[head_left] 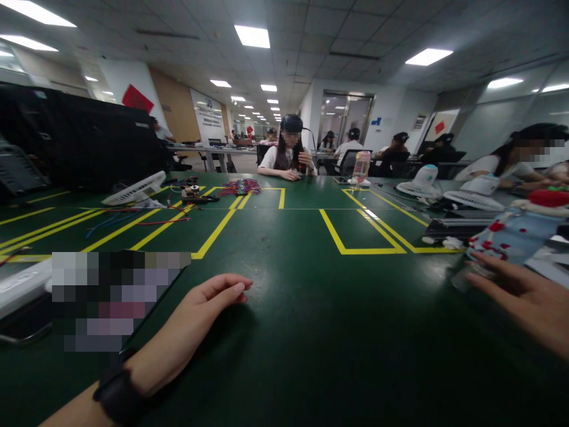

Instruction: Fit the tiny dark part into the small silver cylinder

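On the dark green table top (302,308) I see my left hand (195,323) lying loosely curled and empty, while my right hand (524,296), fingers spread and gripping nothing, reaches toward the pale blue bundle with red spots (511,237) just beyond it, not yet grasped.

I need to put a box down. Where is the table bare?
The green table is bare between the left hand and right hand, up to the yellow lines. Crowded: wires far left, fans and clutter at right.
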`<state>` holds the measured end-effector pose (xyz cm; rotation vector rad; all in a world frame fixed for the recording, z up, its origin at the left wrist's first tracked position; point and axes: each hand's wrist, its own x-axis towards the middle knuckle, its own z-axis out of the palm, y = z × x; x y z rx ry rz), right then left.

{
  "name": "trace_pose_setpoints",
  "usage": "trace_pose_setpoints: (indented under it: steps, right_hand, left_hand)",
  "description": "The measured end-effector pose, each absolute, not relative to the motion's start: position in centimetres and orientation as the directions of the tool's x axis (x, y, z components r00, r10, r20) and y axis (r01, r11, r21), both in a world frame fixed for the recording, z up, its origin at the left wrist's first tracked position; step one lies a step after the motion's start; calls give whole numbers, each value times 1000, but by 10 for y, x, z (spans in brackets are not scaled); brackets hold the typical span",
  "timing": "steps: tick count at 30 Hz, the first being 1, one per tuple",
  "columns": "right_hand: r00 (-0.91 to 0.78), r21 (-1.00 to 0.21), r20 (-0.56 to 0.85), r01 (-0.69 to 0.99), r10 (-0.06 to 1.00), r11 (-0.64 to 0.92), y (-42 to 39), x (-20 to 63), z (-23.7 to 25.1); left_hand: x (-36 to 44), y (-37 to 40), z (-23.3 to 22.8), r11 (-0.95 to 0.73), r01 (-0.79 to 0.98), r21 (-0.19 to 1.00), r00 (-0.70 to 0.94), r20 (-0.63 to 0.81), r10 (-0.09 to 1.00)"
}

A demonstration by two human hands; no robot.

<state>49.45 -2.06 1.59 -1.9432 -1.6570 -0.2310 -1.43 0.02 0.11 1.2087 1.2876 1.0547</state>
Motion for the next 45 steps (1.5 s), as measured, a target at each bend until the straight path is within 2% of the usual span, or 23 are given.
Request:
trace_pose_setpoints:
  steps: [2, 4, 6, 9, 11, 14, 17, 21, 23, 26, 28, 32, 35, 38, 42, 45]
  right_hand:
    - [65, -303, 423, 950, 904, 74, -21, 436, 22]
    - [-180, -326, 410, 887, 894, 328, -22, 376, 25]
    - [-369, -400, 361, 769, 857, 499, -25, 323, 25]
    - [-535, -523, 292, 605, 793, 601, -30, 269, 21]
    - [-583, -572, 286, 533, 761, 623, -31, 253, 14]
    - [-523, -666, 301, 483, 798, 568, -30, 250, 0]
    - [-442, -772, 244, 451, 863, 449, -28, 253, -10]
    - [-410, -833, 191, 412, 892, 368, -27, 252, -11]
    - [-418, -850, 188, 385, 889, 360, -27, 252, -7]
    - [-450, -805, 205, 427, 869, 411, -26, 256, 1]
    - [-465, -764, 202, 476, 862, 436, -26, 260, 5]
    - [-459, -733, 207, 512, 864, 448, -26, 264, 4]
    - [-448, -694, 226, 550, 865, 466, -27, 265, 2]
    - [-423, -664, 242, 584, 873, 467, -28, 273, 2]
    - [-244, -582, 313, 714, 918, 388, -24, 316, 9]
    - [33, -516, 349, 841, 936, 163, -18, 379, 12]
  left_hand:
    - [-13, 0, 2, 87, 137, 987, 34, -93, 995]
    - [-13, -1, 4, 58, 205, 977, 53, -70, 996]
    - [-13, -2, 6, 10, 294, 956, 97, -41, 994]
    - [-13, -4, 7, -101, 410, 907, 183, 26, 983]
    - [-11, -6, 8, -173, 451, 876, 225, 76, 971]
    - [1, -9, 10, -249, 461, 852, 254, 142, 957]
    - [25, -13, 18, -349, 450, 822, 310, 222, 924]
    - [59, -18, 34, -479, 429, 766, 437, 288, 852]
    - [65, -18, 39, -500, 420, 758, 440, 311, 842]
    - [58, -15, 39, -468, 434, 770, 333, 346, 877]
    - [49, -11, 31, -426, 455, 782, 295, 319, 901]
    - [41, -8, 8, -414, 547, 728, 402, 205, 892]
    - [44, -8, -2, -459, 608, 648, 454, 191, 870]
    - [41, -9, 1, -430, 608, 668, 453, 152, 878]
    - [15, -7, 10, -326, 573, 752, 365, 121, 923]
    - [-8, -6, 12, -256, 543, 800, 283, 113, 953]
